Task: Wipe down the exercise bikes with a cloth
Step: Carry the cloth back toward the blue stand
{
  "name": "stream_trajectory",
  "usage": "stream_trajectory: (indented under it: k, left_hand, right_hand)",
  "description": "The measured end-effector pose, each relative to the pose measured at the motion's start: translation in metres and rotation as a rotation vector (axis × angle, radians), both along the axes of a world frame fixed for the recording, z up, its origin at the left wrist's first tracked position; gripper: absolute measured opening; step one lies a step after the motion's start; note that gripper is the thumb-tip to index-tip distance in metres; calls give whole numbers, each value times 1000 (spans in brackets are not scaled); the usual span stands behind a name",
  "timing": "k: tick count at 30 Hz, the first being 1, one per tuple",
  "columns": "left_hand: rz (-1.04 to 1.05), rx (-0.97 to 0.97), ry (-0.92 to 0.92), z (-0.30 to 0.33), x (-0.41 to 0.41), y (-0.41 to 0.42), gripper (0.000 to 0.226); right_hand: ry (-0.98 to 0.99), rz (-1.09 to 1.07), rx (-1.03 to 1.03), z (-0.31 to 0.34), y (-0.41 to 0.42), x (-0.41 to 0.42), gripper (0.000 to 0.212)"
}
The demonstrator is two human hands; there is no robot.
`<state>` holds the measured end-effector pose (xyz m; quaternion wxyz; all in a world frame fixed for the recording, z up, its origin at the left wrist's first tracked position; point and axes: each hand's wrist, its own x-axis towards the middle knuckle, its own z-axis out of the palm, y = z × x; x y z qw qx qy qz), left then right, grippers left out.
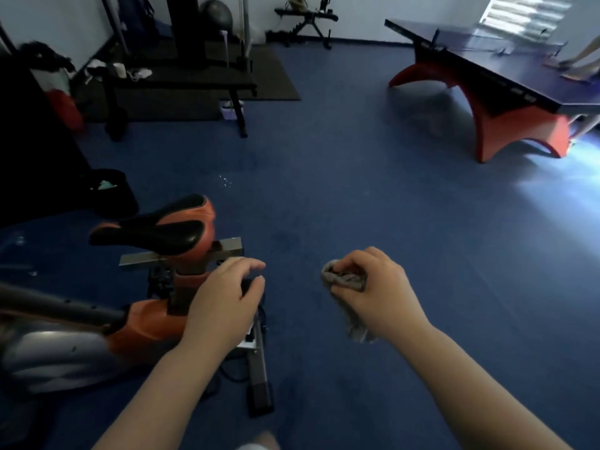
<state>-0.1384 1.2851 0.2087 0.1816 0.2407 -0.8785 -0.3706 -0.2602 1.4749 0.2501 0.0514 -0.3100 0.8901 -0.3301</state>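
— Both bare forearms reach out low over the blue floor point(357, 196). What is each hand doing?

— Her right hand point(373, 293) is clamped around a crumpled grey cloth point(344, 279), with a tail of it hanging below the wrist, out over the floor and well apart from the bike. Her left hand point(227, 297) has its fingers curled, seemingly around a small dark knob behind the seat post, though I cannot tell how firmly.

— And the bike itself?

— That orange and black exercise bike point(149, 319) stands to the left, its black padded saddle point(156, 228) on a grey metal rail.

— How will the cloth handle?

— Soft and light, I'd judge; it bunches easily, so keeping it balled in the palm gives a firm pad. The saddle looks smooth and the frame rigid, so steadying near the post should suit.
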Motion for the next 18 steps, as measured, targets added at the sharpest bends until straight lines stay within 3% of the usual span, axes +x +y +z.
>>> stream_trajectory:
  k: [8,18]
  left_hand:
    - [41,-7,-2,-11,-103,1,19]
    - [233,16,-39,-21,-248,-51,20]
  right_hand:
    - [-31,39,-15,-15,-9,-110,22]
    - [-61,169,-6,-19,-76,-284,20]
